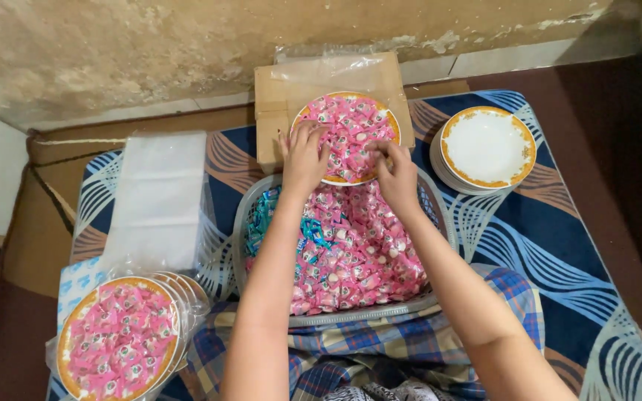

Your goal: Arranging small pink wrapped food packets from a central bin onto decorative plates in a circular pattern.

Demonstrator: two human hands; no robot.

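A white plate with an orange rim [385, 119] rests on a cardboard box and is heaped with pink wrapped candies [351, 122]. My left hand [304, 156] lies on the plate's near left side, fingers spread over the candies. My right hand [397, 172] pinches a pink candy at the plate's near right edge. Below both hands a grey basket [241, 223] sits in front of my lap, full of pink candies [351, 252] with some blue ones [265, 215] at its left.
A stack of empty orange-rimmed plates [488, 147] stands at the right. At the lower left, stacked plates [119, 340] filled with pink candies sit in clear bags. A pile of clear plastic bags [159, 197] lies at the left. A patterned blue cloth [559, 245] covers the floor.
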